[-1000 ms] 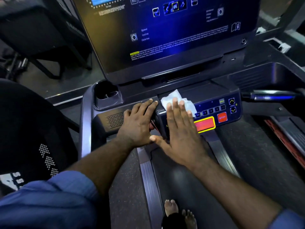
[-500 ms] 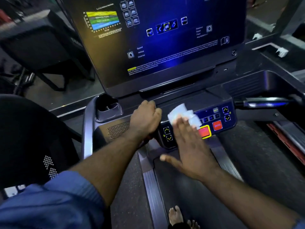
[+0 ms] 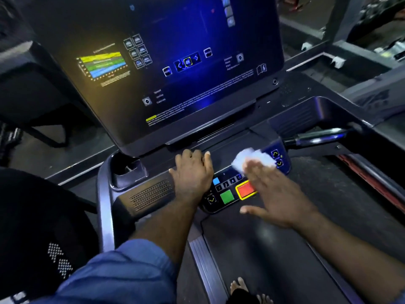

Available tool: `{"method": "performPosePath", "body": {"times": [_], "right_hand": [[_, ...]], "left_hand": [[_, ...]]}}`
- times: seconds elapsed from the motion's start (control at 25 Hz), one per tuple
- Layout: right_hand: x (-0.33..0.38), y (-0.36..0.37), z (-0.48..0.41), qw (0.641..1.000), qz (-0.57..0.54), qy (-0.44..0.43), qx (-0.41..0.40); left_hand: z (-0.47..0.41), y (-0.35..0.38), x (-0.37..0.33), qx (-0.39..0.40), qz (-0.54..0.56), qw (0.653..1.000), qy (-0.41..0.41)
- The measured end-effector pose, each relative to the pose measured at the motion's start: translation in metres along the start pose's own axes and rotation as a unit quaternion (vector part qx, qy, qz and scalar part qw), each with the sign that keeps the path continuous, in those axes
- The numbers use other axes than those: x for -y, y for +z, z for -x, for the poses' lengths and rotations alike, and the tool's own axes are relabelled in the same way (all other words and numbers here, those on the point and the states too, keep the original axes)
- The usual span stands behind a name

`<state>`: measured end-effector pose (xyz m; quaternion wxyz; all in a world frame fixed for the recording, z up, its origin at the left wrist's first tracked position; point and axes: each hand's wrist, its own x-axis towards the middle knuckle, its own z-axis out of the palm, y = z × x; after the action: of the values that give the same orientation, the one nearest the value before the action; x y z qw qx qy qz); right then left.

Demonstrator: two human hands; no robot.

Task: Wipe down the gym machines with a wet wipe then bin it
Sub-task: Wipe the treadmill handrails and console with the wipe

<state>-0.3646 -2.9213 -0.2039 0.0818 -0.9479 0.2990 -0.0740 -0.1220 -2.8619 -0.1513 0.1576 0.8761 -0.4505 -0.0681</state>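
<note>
Under my flat, straight-fingered right hand [image 3: 278, 194] lies a crumpled white wet wipe [image 3: 252, 157], while my left hand [image 3: 192, 174] grips the black console ledge [image 3: 223, 154].

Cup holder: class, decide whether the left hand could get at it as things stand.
Probably yes. The left hand grips the console just right of the cup holder, with only the grille between them and nothing over the holder's mouth.
</note>
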Motion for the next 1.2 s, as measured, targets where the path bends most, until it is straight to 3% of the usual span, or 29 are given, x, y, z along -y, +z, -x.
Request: {"method": "performPosePath", "body": {"times": [0.08, 0.12, 0.2, 0.28, 0.32, 0.48, 0.68, 0.88, 1.08, 1.2], "right_hand": [[0.005, -0.005, -0.013, 0.979, -0.103, 0.167, -0.053], [0.022, 0.000, -0.017, 0.971, -0.131, 0.193, -0.059], [0.058, 0.017, -0.004, 0.989, -0.112, 0.094, -0.023], [0.048, 0.020, 0.015, 0.999, -0.035, -0.026, 0.016], [0.030, 0.013, 0.012, 0.999, -0.016, -0.030, 0.008], [0.002, -0.011, -0.027, 0.985, -0.095, 0.137, -0.048], [0.008, 0.020, 0.040, 0.996, -0.018, 0.079, -0.032], [0.002, 0.008, -0.009, 0.993, -0.046, 0.088, -0.069], [-0.022, 0.045, 0.048, 0.996, 0.031, 0.017, -0.083], [-0.029, 0.027, 0.007, 0.980, -0.040, 0.135, -0.140]], "left_hand": [[0.000, 0.002, 0.002, -0.010, -0.004, 1.000, 0.010], [-0.001, 0.003, 0.003, -0.023, -0.005, 1.000, 0.019], [-0.001, 0.005, 0.004, -0.046, 0.004, 0.998, 0.037], [0.000, 0.006, 0.006, -0.050, 0.039, 0.997, 0.052], [0.001, 0.005, 0.005, -0.045, 0.057, 0.996, 0.055], [0.000, 0.001, 0.002, -0.003, 0.086, 0.995, 0.051], [0.004, -0.003, 0.002, 0.021, 0.097, 0.994, 0.050], [0.003, -0.003, 0.001, 0.012, 0.084, 0.995, 0.059], [0.004, -0.003, 0.002, 0.012, 0.089, 0.994, 0.065], [0.004, -0.004, 0.002, 0.020, 0.093, 0.993, 0.070]]}}
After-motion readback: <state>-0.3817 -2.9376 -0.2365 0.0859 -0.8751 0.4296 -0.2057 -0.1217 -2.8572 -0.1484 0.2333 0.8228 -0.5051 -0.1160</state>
